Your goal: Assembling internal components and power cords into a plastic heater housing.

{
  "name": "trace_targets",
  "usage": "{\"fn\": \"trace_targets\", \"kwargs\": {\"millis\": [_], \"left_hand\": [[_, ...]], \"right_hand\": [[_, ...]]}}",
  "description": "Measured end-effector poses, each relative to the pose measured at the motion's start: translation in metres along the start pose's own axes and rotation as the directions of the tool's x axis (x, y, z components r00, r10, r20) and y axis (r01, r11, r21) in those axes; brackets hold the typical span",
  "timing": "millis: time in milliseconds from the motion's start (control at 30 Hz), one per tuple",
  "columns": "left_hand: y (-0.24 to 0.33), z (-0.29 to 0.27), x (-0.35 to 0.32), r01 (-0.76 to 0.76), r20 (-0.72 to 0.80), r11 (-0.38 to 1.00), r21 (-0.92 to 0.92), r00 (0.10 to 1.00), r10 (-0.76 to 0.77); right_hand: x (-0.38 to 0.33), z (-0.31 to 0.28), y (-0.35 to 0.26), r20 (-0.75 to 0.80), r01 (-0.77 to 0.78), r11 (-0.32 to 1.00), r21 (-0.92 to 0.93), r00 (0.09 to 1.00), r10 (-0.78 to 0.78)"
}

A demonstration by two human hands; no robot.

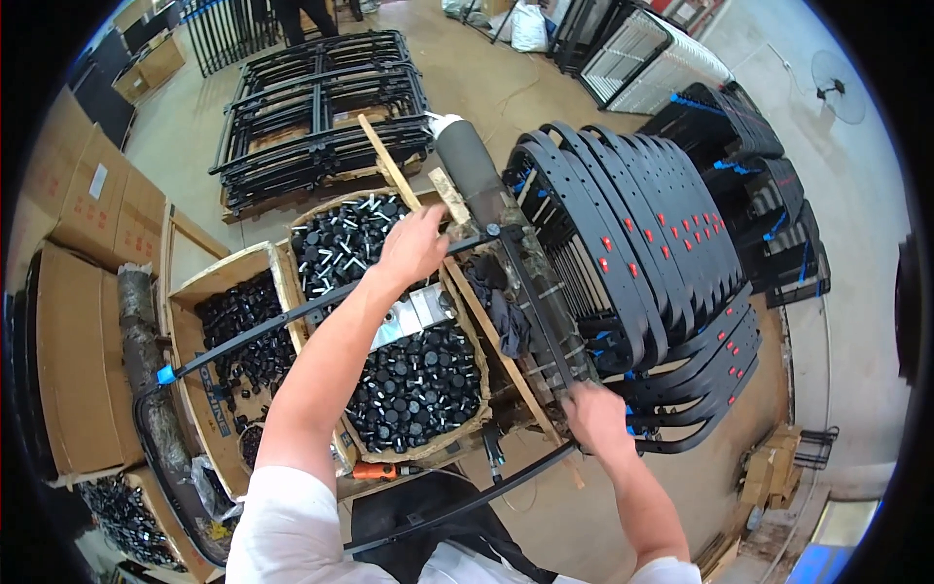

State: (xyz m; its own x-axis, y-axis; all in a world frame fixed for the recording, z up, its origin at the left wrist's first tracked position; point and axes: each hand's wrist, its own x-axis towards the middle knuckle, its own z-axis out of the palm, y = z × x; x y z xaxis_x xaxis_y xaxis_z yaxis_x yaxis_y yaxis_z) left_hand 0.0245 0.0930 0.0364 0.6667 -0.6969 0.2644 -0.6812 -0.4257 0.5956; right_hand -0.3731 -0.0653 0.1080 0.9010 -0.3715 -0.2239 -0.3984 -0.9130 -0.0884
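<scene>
While the left hand (416,245) is at the far bar of a black tubular frame (534,304), its fingers are curled; any grip cannot be confirmed. The right hand (597,420) has its fingers partly closed at the frame's near right corner. The frame lies over black-headed screws (418,389) and a padded roll (465,156). Step judged: positioning the frame. Next move likely calls for steadying its right side.
</scene>
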Motion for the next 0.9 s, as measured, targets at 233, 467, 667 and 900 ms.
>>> {"fn": "trace_targets", "kwargs": {"millis": [233,467,667,900], "left_hand": [[-0.104,-0.062,-0.115,0.327,-0.161,0.937,0.123,0.938,-0.307],[-0.119,-0.060,-0.111,0.585,-0.173,0.760,-0.282,0.749,-0.640],[-0.124,-0.054,-0.098,0.668,0.036,0.725,-0.168,0.739,-0.672],[-0.145,-0.057,-0.078,0.420,0.298,0.877,0.233,0.827,-0.476]], "right_hand": [[0.231,-0.030,-0.077,-0.335,0.305,0.938,-0.165,0.877,-0.345],[0.316,-0.041,-0.099,0.225,0.183,0.716,-0.673,0.974,-0.037],[0.332,-0.041,-0.093,0.258,0.258,0.657,-0.708,0.961,-0.099],[0.329,-0.048,-0.108,0.268,0.284,0.702,-0.653,0.954,-0.137]]}}
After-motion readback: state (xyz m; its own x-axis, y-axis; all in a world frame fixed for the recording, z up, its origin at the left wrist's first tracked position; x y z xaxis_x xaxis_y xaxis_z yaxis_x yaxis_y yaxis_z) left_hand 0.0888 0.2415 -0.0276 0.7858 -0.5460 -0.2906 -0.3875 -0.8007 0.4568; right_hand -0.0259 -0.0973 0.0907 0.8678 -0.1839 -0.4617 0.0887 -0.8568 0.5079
